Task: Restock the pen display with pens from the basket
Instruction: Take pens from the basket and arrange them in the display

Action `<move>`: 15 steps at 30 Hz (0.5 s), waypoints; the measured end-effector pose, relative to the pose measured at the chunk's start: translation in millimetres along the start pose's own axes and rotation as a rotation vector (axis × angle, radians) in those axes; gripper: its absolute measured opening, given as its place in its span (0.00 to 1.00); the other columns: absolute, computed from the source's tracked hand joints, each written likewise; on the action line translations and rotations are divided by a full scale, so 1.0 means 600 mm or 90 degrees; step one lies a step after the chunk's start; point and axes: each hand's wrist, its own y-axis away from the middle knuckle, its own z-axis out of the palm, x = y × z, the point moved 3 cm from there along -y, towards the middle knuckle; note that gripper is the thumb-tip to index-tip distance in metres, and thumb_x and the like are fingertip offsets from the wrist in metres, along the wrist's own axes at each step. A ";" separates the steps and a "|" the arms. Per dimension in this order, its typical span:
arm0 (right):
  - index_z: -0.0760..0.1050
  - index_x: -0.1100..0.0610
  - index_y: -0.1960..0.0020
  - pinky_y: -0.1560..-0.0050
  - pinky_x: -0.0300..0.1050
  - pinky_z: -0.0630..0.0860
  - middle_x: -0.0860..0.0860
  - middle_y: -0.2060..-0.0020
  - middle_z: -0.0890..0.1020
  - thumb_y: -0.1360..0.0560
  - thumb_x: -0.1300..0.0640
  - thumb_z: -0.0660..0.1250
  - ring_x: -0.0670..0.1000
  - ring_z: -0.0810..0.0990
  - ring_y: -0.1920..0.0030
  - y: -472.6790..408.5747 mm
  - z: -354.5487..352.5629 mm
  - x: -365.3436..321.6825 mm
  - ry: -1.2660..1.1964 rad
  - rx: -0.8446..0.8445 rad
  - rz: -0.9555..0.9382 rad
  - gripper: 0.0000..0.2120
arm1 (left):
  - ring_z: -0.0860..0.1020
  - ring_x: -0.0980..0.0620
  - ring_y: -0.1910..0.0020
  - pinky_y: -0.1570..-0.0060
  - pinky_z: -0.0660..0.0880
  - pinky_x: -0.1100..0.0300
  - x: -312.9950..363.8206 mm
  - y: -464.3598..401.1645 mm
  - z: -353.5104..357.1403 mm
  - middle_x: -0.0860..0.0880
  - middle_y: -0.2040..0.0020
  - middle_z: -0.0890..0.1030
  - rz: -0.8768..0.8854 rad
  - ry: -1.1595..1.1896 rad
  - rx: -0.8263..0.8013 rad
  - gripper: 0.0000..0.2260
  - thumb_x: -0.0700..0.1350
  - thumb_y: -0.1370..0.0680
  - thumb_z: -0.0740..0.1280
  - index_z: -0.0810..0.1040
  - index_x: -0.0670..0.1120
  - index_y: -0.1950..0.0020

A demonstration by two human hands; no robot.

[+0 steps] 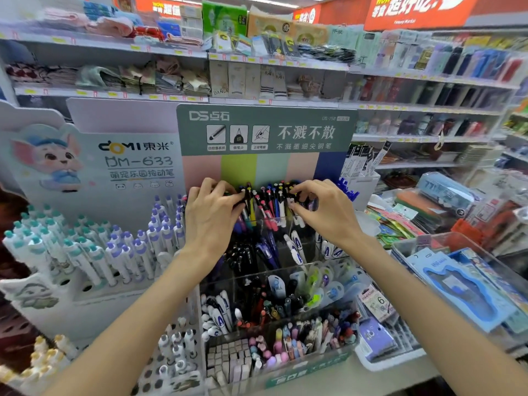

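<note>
Far left: white DOMI stand [94, 167] with rows of teal- and purple-capped pens [85, 252], upright in holes.

Left hand [211, 212] is at the back row of the clear tiered pen display [274, 284], fingers curled down onto the pens [265, 201] there; fingertips touch the tops on the row's left side. Can't tell if it actually pinches one.

Right hand [323, 210] is at the same row's right side, thumb and forefinger curled close together on the pen tops; a firm grip can't be confirmed.

Those pens stand upright, packed, in front of the green DS backboard [265, 130]. Lower tiers hold more pens and markers.

Right: clear bin [468, 281] with blue packaged items, beside the display. No basket identifiable.
</note>
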 end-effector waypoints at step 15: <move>0.80 0.52 0.50 0.58 0.46 0.74 0.48 0.60 0.81 0.25 0.57 0.68 0.48 0.78 0.60 0.268 -0.125 0.021 -0.001 -0.034 0.422 0.05 | 0.80 0.50 0.49 0.52 0.76 0.55 0.205 0.058 -0.007 0.53 0.48 0.82 0.047 0.436 -0.293 0.13 0.50 0.24 0.66 0.78 0.54 0.40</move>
